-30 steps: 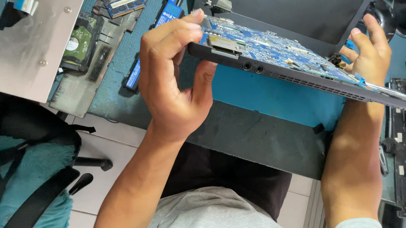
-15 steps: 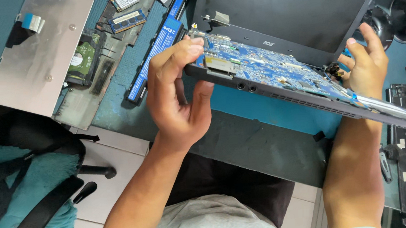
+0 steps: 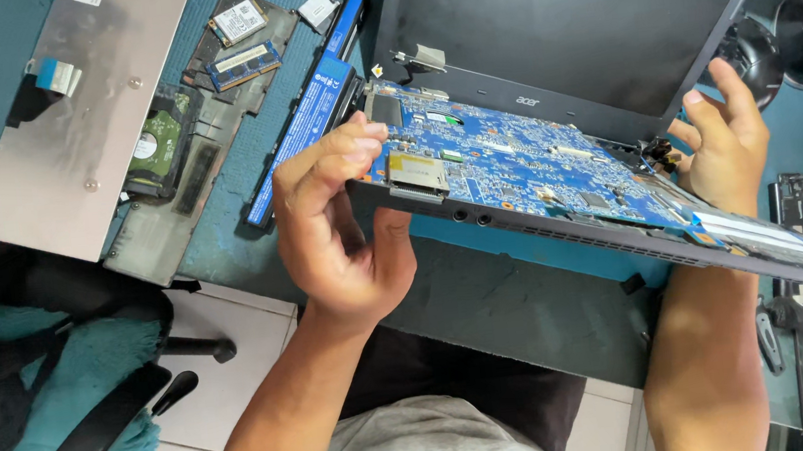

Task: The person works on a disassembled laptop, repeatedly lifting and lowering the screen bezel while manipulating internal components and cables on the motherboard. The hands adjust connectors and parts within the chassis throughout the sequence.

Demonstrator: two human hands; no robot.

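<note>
Left hand (image 3: 338,232) pinches one opened laptop base (image 3: 559,214) at its corner, right hand (image 3: 726,147) half-open against its far edge; two memory sticks (image 3: 241,41) lie on the desk

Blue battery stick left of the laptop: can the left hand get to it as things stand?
Probably yes. The blue battery stick lies uncovered on the bench just beyond the left hand, nothing between them, but that hand grips the laptop base and must release it first.

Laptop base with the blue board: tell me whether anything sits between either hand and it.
Nothing visible does. The left hand already grips the near left corner of the laptop base, fingertips on the blue circuit board, thumb under the edge. The right hand is at the base's far right side by the hinge, with no object between; actual contact there is unclear.
</note>
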